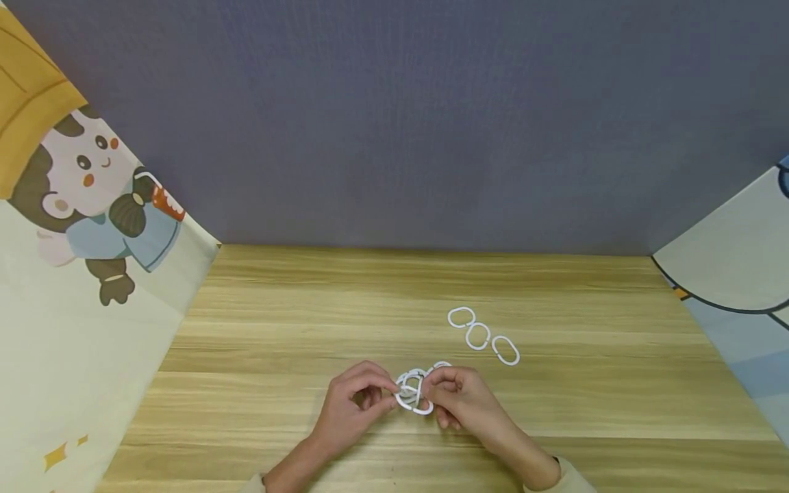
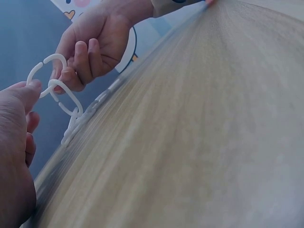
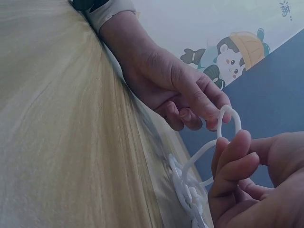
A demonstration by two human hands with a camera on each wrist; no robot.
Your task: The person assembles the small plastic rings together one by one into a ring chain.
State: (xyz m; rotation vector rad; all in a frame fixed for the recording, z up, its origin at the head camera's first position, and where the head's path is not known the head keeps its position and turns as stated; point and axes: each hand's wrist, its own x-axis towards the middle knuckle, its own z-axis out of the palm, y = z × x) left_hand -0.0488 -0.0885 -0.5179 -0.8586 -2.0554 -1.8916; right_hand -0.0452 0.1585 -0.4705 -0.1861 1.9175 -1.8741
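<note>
Left grip (image 1: 344,415): thumb and forefinger pinch the held ring (image 2: 59,56) from its left side.
Right grip (image 1: 473,405): thumb and fingertips pinch a ring just to the right; whether it is the held ring or the one joined to it, I cannot tell.
Held ring: between the two hands, raised over the tabletop (image 1: 277,311), near the middle of its near edge.
Split: a small break in the held ring faces the near edge in the head view.
Linked ring (image 2: 74,96): appears to pass through the held ring, tilted, leading down to the chain.
Chain (image 3: 176,184): more white rings bunched low beneath the hands, partly hidden by the fingers.
Loose rings: three, flat, toward the far edge from the hands and slightly right; the right hand is nearer.
Far ring (image 1: 449,317): seems to touch the middle ring (image 1: 467,337).
Right-hand ring (image 1: 498,352): just beside the middle one, long axis slanting from far left to near right.
</note>
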